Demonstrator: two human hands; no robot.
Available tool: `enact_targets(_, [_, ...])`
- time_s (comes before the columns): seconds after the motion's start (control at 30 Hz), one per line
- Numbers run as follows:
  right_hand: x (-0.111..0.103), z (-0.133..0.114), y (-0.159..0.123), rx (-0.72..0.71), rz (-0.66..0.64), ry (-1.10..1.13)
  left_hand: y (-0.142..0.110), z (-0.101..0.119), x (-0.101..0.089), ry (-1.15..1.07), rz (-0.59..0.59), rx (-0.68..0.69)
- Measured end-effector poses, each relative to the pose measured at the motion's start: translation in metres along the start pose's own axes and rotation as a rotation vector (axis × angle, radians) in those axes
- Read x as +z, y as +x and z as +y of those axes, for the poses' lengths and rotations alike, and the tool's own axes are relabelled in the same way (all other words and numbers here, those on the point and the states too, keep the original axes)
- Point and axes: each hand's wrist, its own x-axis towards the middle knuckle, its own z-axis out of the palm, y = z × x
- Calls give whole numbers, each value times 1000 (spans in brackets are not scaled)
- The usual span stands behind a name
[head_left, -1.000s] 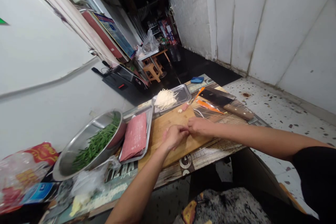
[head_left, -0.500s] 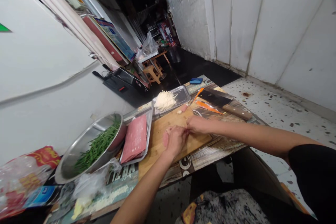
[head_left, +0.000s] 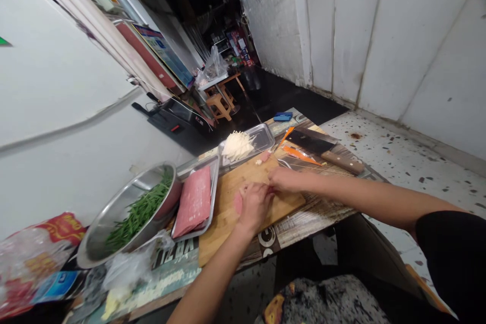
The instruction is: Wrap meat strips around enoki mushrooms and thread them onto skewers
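Head view: greens [head_left: 142, 211] in bowl [head_left: 105, 220], pink slices [head_left: 194, 196] and strands [head_left: 238, 146] on trays [head_left: 265, 135]; left hand [head_left: 253, 206] partly covers pink piece [head_left: 238, 203], right hand [head_left: 284, 180] adjacent; what the fingers [head_left: 261, 189] grip we cannot discern.

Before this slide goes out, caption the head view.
Left hand and right hand meet over a cutting board beside stacked pink slices.
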Motion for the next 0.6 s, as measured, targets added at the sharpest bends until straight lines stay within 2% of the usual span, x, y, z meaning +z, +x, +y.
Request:
enact_targets(0.13, [-11, -1, 1, 21, -41, 15, -3, -7, 11, -22, 38, 28])
enact_targets(0.3, [-14, -1, -2, 35, -53, 49, 5, -11, 4, -51, 0, 18])
enact_targets(0.37, [-9, -1, -6, 21, 9, 45, 9, -10, -1, -73, -37, 31])
enact_targets(0.5, [9, 3, -13, -117, 243, -7, 17, -10, -7, -120, -87, 37])
enact_targets(0.6, [21, 11, -9, -163, 248, 19, 21, -13, -8, -169, -106, 1])
